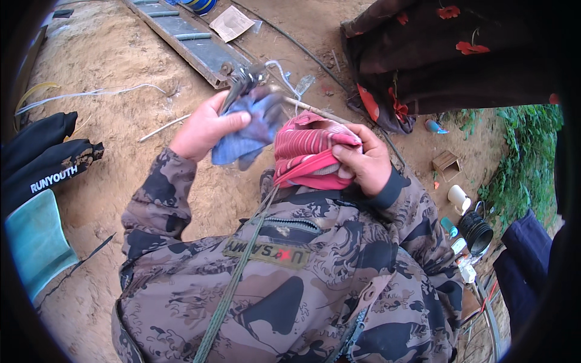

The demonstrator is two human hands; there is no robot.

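My left hand is closed around a blue and dark bunched cloth piece, which looks like a work glove. It is smeared by motion, with dark finger-like ends hanging down. My right hand pinches the edge of a red striped cloth, its thumb pressed on the fabric. This cloth is gathered and folded, with a greyish part showing inside the fold. A green cord runs from the cloth's lower left down across my camouflage jacket. The blue piece hangs just left of the red cloth.
Dark fabric with red flowers hangs at the upper right. A metal frame lies on the dirt ahead. Black garments and a light blue sheet-like piece are at left. A black bucket and a cardboard box sit right.
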